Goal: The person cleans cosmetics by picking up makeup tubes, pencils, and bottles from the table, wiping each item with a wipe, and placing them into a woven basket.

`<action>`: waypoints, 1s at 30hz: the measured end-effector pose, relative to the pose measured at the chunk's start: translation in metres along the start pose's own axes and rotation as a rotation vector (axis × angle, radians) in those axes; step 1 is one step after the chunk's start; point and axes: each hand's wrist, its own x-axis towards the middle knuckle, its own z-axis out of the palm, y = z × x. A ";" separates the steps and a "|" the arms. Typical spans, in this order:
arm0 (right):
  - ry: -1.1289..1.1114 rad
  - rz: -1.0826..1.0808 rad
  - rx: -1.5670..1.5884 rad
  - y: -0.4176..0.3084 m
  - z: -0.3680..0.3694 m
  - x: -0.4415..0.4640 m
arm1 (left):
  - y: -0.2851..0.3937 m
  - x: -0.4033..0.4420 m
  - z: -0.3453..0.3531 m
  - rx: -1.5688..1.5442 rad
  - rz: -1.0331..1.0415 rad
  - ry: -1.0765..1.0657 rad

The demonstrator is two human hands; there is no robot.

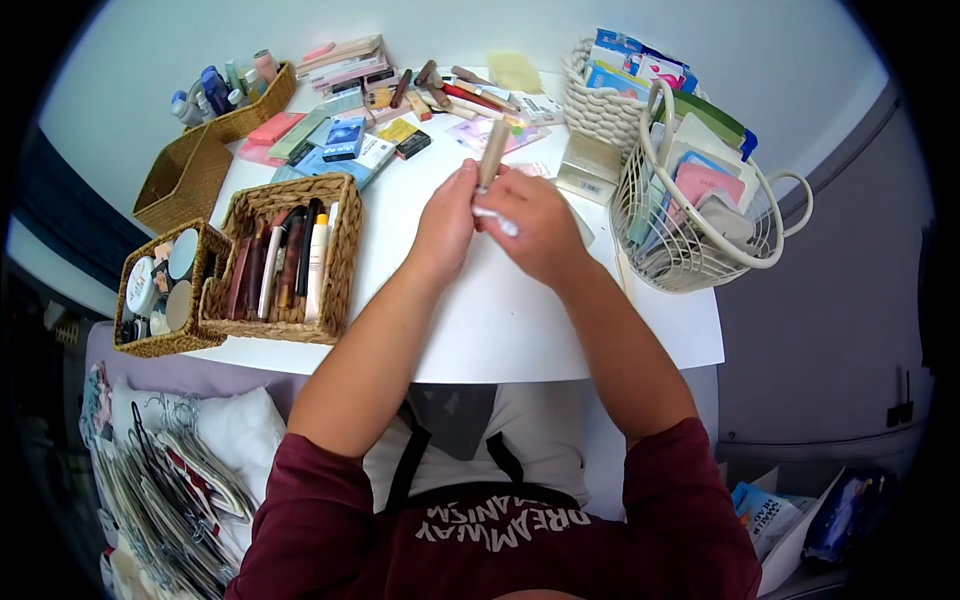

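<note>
Head view: left hand [447,215] and right hand [543,222] pinch a beige tube [493,152] at twelve o'clock, tipped toward one, likely to steady it; a white wad [497,220] sits below, against the right fingers.

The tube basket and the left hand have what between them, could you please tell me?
In the head view, the straight stretch between the tube basket and the left hand is bare white tabletop.
</note>
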 end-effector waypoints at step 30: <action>-0.025 0.004 -0.032 0.005 -0.004 -0.001 | -0.008 0.009 -0.010 0.026 0.280 0.084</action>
